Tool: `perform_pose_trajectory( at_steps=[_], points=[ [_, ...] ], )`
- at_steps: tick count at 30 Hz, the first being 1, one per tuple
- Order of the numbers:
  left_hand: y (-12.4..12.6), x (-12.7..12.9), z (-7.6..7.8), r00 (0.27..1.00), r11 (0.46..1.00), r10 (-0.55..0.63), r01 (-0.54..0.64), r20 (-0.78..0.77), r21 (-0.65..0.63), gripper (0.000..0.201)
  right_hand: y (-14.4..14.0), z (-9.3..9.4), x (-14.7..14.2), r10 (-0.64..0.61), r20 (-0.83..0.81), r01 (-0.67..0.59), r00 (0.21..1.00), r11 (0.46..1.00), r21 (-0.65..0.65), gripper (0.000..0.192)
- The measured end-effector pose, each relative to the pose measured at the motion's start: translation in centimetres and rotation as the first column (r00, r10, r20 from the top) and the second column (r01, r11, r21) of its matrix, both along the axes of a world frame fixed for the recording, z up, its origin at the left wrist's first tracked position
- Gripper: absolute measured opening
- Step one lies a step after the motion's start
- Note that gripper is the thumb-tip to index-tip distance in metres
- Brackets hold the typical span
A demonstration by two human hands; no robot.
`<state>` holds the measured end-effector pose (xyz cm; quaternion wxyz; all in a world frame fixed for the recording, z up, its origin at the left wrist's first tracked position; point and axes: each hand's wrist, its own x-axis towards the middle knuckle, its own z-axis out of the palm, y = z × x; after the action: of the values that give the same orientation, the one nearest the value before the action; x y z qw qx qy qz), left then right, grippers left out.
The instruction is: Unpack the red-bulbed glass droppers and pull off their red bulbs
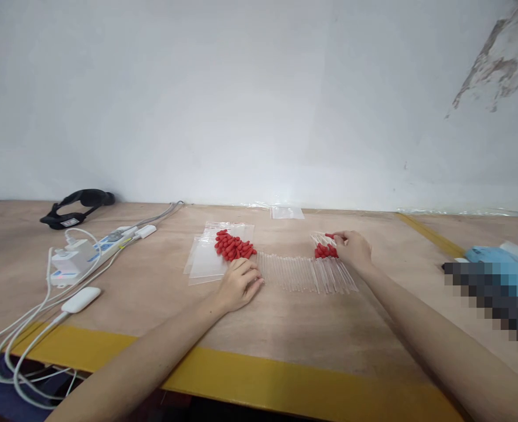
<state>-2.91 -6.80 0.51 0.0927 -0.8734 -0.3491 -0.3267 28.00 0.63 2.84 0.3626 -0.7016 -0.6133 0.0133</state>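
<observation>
A row of clear glass tubes (305, 274) lies side by side across the wooden table (285, 328). My left hand (240, 283) rests palm down at the row's left end, its fingers curled and touching the first tubes. Just beyond it a heap of red rubber bulbs (234, 245) sits on clear plastic bags (206, 258). My right hand (352, 248) is at the far right end of the row, its fingers pinched on red-capped droppers (326, 246) bunched there.
A white power strip (89, 249) with plugs and white cables lies at the left, with a black headband device (77, 206) behind it. One small clear bag (287, 213) lies by the wall. A blue object (490, 255) sits at the right. Yellow tape (259, 375) marks the front edge.
</observation>
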Motion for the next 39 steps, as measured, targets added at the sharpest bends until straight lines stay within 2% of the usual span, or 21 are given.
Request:
perform_pose_trajectory(
  at_steps=[2,5,9,13,18,21,26,30,35,39],
  points=[
    [0.1,0.0,0.1,1.000,1.000,0.011,-0.010,-0.004,0.022,0.013,-0.4,0.0,-0.3,0.068,-0.196,-0.065,0.978,0.998,0.023,0.033],
    [0.5,0.4,0.3,0.999,0.995,0.041,-0.040,-0.014,0.091,0.024,-2.0,-0.3,-1.7,0.292,-0.409,-0.280,0.865,0.956,0.091,0.035],
    [0.8,1.5,0.6,0.998,0.983,0.045,-0.038,-0.033,0.182,0.033,-5.2,-1.2,-4.7,0.513,-0.454,-0.496,0.729,0.852,0.167,0.032],
    [0.6,2.0,0.2,0.999,0.976,-0.003,0.014,-0.050,0.219,0.023,-7.3,-2.1,-6.8,0.600,-0.508,-0.627,0.618,0.766,0.142,0.030],
    [0.1,1.6,-0.4,0.998,0.981,-0.045,0.053,-0.048,0.184,0.018,-8.0,-2.4,-7.6,0.620,-0.533,-0.676,0.575,0.727,0.117,0.030],
    [-0.1,1.6,-0.3,0.996,0.974,-0.059,0.074,-0.072,0.213,0.021,-8.0,-2.4,-7.7,0.649,-0.456,-0.672,0.609,0.727,0.136,0.028],
    [-0.4,2.0,0.2,0.988,0.954,0.023,0.024,-0.152,0.299,0.020,-8.0,-2.5,-7.4,0.660,-0.277,-0.651,0.699,0.747,0.137,0.027],
    [-0.4,2.1,0.3,0.990,0.962,0.000,0.039,-0.143,0.272,0.017,-8.5,-2.2,-7.4,0.678,-0.036,-0.663,0.734,0.728,0.174,0.024],
    [-0.5,2.5,0.0,0.992,0.965,-0.059,0.086,-0.116,0.248,0.017,-9.2,-2.2,-8.2,0.573,0.386,-0.681,0.723,0.684,0.260,0.025],
    [-0.7,2.9,-0.2,0.979,0.963,-0.039,0.090,-0.199,0.254,0.020,-9.1,-2.8,-8.8,0.503,0.523,-0.697,0.688,0.658,0.284,0.019]
  ],
)
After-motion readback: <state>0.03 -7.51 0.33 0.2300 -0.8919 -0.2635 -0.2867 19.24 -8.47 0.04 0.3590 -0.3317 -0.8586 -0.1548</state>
